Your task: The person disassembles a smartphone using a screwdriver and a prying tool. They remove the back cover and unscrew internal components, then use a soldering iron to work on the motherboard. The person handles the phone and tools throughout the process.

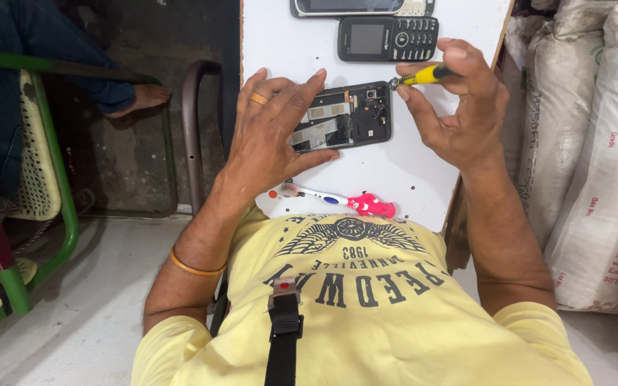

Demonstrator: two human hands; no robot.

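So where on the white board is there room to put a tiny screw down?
Bare room lies on the white board right of the pink-handled toothbrush, below the right hand, and at the top-left corner beside the keypad phone. The middle is crowded: the left hand presses the opened phone.

We see a smooth, matt white board [409,171] under everything. On it, the opened phone [345,116] shows dark, glossy inner plates with small metal parts near its camera end. The screwdriver [423,75] has a shiny yellow plastic handle and a thin bare metal shaft. We spot a keypad phone [388,38] in matt black plastic with a dull grey screen. The toothbrush [337,200] gleams in white and pink plastic. Beside us, woven sacks [595,179] look coarse.
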